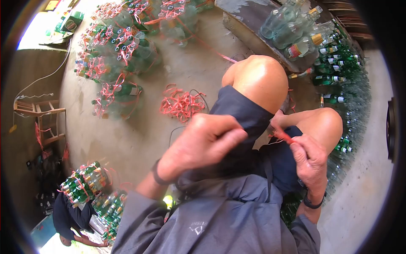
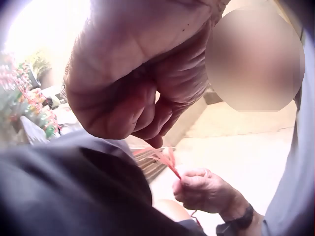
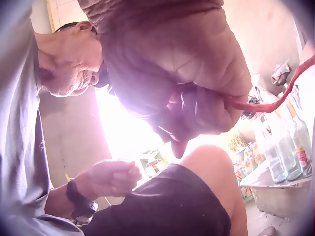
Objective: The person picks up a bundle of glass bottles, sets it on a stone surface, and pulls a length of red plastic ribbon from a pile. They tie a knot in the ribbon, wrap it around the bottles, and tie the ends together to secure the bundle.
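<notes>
The right hand (image 1: pixel 311 158) grips a red plastic strip (image 1: pixel 284 136) between thumb and curled fingers, beside the right knee. Its frayed end fans out from the fist in the left wrist view, where the strands (image 2: pixel 170 162) look thin and loose. A tail of the strip (image 3: pixel 266 106) runs out from the palm in the right wrist view. Over the left thigh hovers the left hand (image 1: pixel 207 139), its fingers curled toward the palm and the thumb lying forward. Nothing shows inside that hand from below (image 2: pixel 142 103). The two hands are apart.
A tangled heap of red strips (image 1: pixel 182 105) lies on the floor. Tied bundles of bottles (image 1: pixel 114 55) stand beyond it. Clear bottles (image 1: pixel 292 29) sit on a block at upper right, with rows of green bottles (image 1: pixel 334 80) alongside. Another person (image 1: pixel 67 216) bends near bundles at lower left.
</notes>
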Available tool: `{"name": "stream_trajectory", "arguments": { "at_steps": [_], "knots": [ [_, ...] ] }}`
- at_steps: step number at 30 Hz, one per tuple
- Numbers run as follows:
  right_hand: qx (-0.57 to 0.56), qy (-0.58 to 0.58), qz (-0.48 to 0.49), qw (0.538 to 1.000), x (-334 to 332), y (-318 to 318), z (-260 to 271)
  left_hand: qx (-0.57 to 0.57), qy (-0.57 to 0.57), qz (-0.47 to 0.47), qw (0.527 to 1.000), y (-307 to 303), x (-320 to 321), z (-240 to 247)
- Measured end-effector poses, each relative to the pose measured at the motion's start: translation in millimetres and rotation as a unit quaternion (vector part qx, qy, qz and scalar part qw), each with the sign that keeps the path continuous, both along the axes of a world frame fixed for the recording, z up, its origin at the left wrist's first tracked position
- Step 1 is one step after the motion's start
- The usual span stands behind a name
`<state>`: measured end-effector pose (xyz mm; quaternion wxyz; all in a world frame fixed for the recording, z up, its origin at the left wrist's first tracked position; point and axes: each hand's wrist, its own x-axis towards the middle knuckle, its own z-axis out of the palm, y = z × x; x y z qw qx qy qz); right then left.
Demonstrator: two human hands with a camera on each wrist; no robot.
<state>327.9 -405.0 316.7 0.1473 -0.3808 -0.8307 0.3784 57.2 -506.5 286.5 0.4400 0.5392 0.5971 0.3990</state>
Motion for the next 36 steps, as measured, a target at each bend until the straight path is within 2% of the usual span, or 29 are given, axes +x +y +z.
{"name": "stream_trajectory", "arguments": {
  "at_steps": [1,3,4,5,7,10,13,15,17,20,22,23,26,28,29,31,36],
  "knots": [
    [-0.002,0.002,0.002,1.0,2,2,-1,-0.029,0.013,0.042,0.999,-5,-11,0],
    [-0.004,-0.009,-0.073,0.997,7,9,-5,-0.06,0.041,0.097,0.993,-22,-34,-22],
    [-0.019,-0.029,-0.09,0.995,10,12,-4,-0.112,0.049,0.109,0.987,-31,-46,-33],
    [-0.024,-0.029,-0.087,0.996,14,17,-8,-0.116,0.05,0.112,0.986,-43,-57,-48],
    [0.023,-0.025,-0.091,0.995,19,26,-18,-0.211,0.112,0.119,0.964,-73,-71,-86],
    [0.009,-0.035,-0.099,0.994,22,32,-24,-0.193,0.073,0.151,0.967,-126,-66,-149],
    [-0.009,-0.041,-0.098,0.994,20,37,-27,-0.24,0.165,0.074,0.954,-168,-56,-185],
    [0.016,-0.038,-0.082,0.996,17,39,-30,-0.253,0.185,0.073,0.947,-206,-52,-223],
    [0.005,-0.045,-0.072,0.996,17,41,-30,-0.272,0.199,0.072,0.939,-228,-43,-228],
    [0.003,-0.052,-0.063,0.997,16,47,-35,-0.255,0.234,0.097,0.933,-231,-41,-227],
    [-0.001,-0.058,-0.054,0.997,15,49,-39,-0.269,0.177,0.186,0.928,-221,-45,-233],
    [-0.009,-0.056,-0.051,0.997,14,50,-40,-0.272,0.176,0.188,0.927,-216,-49,-239],
    [-0.013,-0.057,-0.047,0.997,12,51,-42,-0.243,0.206,0.222,0.922,-203,-64,-265],
    [-0.01,-0.062,-0.047,0.997,12,51,-41,-0.218,0.273,0.222,0.91,-196,-74,-286],
    [-0.001,-0.075,-0.056,0.996,13,51,-39,-0.217,0.272,0.221,0.911,-189,-80,-297],
    [0.006,-0.092,-0.064,0.994,15,50,-37,-0.205,0.286,0.3,0.887,-179,-88,-316],
    [-0.001,-0.12,-0.099,0.988,18,48,-32,-0.205,0.307,0.319,0.873,-157,-119,-348]
  ]
}}
